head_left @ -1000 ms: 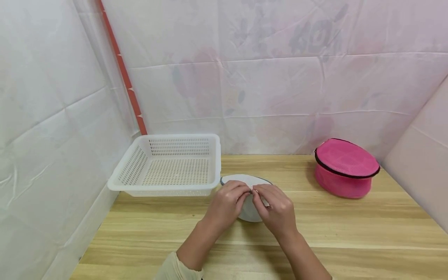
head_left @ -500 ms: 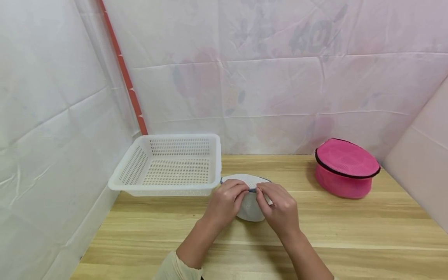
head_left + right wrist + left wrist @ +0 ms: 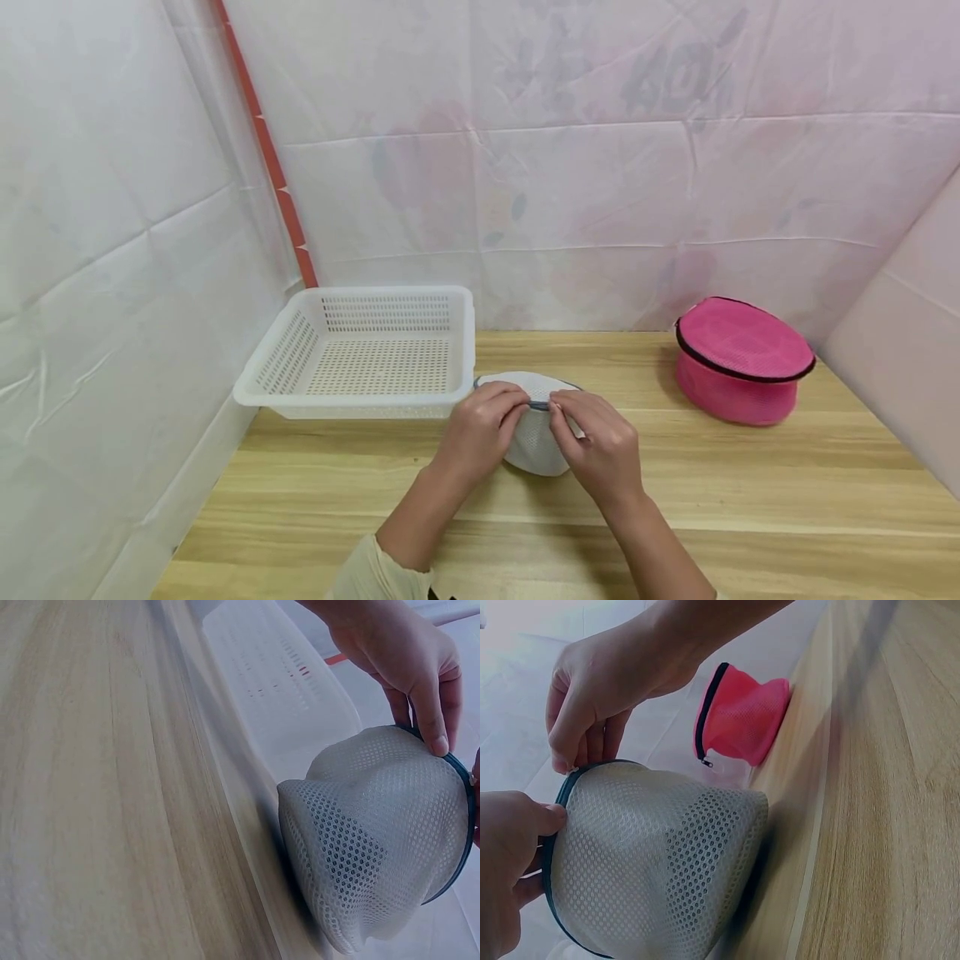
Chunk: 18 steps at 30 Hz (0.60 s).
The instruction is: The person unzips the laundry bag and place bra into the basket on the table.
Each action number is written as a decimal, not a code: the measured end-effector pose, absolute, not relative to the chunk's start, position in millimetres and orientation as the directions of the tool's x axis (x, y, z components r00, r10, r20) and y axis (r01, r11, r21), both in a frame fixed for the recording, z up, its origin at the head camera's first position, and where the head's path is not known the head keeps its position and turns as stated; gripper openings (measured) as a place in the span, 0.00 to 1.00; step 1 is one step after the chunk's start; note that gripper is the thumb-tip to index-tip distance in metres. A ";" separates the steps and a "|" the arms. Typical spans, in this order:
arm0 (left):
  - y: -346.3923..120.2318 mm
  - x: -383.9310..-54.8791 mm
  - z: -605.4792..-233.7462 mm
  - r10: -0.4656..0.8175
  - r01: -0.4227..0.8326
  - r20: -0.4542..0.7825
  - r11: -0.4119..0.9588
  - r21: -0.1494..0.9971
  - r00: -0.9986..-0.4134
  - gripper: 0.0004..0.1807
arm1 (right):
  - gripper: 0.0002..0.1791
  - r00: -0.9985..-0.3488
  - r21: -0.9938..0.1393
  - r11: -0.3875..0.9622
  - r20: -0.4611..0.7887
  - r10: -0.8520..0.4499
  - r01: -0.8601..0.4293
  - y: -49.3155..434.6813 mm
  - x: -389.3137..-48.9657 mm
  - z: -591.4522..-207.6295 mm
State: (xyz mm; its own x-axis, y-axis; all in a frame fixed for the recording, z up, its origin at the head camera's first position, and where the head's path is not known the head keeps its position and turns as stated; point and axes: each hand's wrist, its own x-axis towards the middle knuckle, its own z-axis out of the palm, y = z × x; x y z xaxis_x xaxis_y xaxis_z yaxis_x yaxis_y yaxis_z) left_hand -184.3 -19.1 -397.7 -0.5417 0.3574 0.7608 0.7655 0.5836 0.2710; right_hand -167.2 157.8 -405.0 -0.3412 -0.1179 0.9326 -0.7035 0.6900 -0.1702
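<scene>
A white mesh laundry bag (image 3: 536, 446) with a dark blue-green zipper edge (image 3: 546, 870) stands on the table in front of me, between my hands. My left hand (image 3: 478, 432) pinches that edge between thumb and fingers. Just to its right, my right hand (image 3: 602, 442) pinches the same edge, with a tiny pale bit showing at its fingertips in the left wrist view. A short length of zipper shows between the two hands. The bag's mesh side bulges and creases below the edge in both wrist views, and its lid partly hides behind my hands.
An unfilled white plastic basket (image 3: 463, 350) with slotted walls stands at the back left, close to the bag. At the back right sits a pink mesh bag (image 3: 738, 400) with a black zipper. White sheeting (image 3: 570, 192) hangs behind and along both sides of the wooden table (image 3: 750, 517).
My right hand has slid slightly right along the edge, away from my left hand, so a short stretch of zipper now shows between them. In the last half second almost nothing moved.
</scene>
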 end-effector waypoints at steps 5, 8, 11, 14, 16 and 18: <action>-19.1 -184.7 -398.4 0.360 0.763 0.770 0.599 0.242 -0.527 0.04 | 0.13 -0.349 -0.169 0.691 0.928 -0.128 -0.703 157.1 -167.0 -406.5; -18.7 -184.4 -398.9 0.372 0.765 0.770 0.604 0.224 -0.519 0.04 | 0.13 -0.352 -0.171 0.688 0.927 -0.131 -0.706 156.2 -166.7 -407.4; -18.0 -184.2 -399.6 0.384 0.769 0.771 0.605 0.205 -0.508 0.04 | 0.14 -0.359 -0.175 0.684 0.923 -0.135 -0.708 155.4 -166.0 -407.8; -17.5 -183.6 -399.1 0.388 0.773 0.773 0.603 0.199 -0.502 0.05 | 0.14 -0.367 -0.181 0.683 0.920 -0.137 -0.708 154.7 -165.3 -407.5; -17.2 -183.2 -398.2 0.389 0.774 0.772 0.601 0.201 -0.503 0.05 | 0.15 -0.372 -0.185 0.682 0.918 -0.137 -0.708 154.3 -165.1 -406.9; -16.9 -182.6 -397.0 0.394 0.776 0.767 0.596 0.205 -0.506 0.06 | 0.15 -0.374 -0.185 0.681 0.917 -0.140 -0.709 153.7 -165.2 -406.3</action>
